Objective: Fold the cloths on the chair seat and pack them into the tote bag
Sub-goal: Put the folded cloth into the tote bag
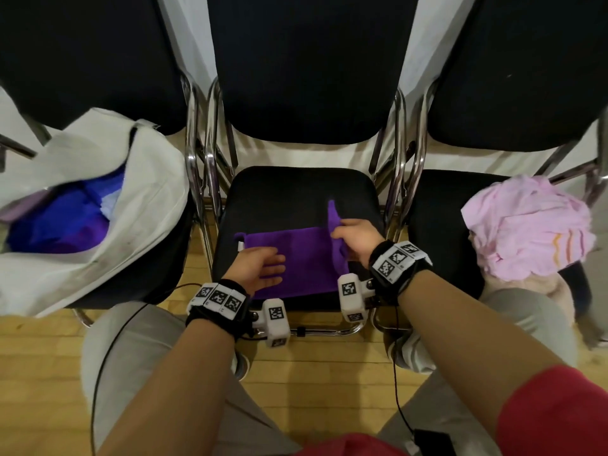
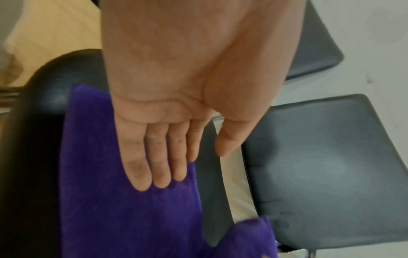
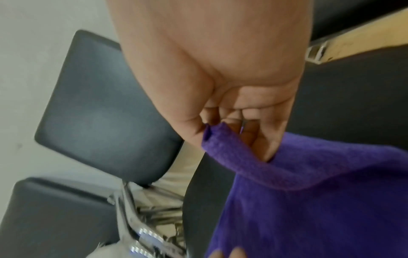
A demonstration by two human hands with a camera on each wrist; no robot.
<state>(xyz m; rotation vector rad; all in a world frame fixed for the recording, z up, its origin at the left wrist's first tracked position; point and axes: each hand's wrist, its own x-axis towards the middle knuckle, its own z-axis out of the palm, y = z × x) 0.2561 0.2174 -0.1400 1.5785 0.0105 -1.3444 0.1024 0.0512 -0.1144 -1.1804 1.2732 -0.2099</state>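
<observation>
A purple cloth (image 1: pixel 306 258) lies on the black seat (image 1: pixel 296 192) of the middle chair. My left hand (image 1: pixel 263 268) lies flat on the cloth's left part, fingers straight (image 2: pixel 152 165). My right hand (image 1: pixel 353 240) pinches the cloth's right edge (image 3: pixel 232 150) and holds it lifted off the seat, so that edge stands up. The purple cloth (image 2: pixel 123 209) spreads under the left fingers. A white tote bag (image 1: pixel 98 199) sits open on the left chair with blue and purple cloths (image 1: pixel 59 225) inside.
A crumpled pink cloth (image 1: pixel 529 228) lies on the right chair's seat (image 1: pixel 437 225). Chrome chair frames (image 1: pixel 200 166) stand between the seats. My knees in grey trousers (image 1: pixel 138 357) are close to the middle chair over a wooden floor (image 1: pixel 33 373).
</observation>
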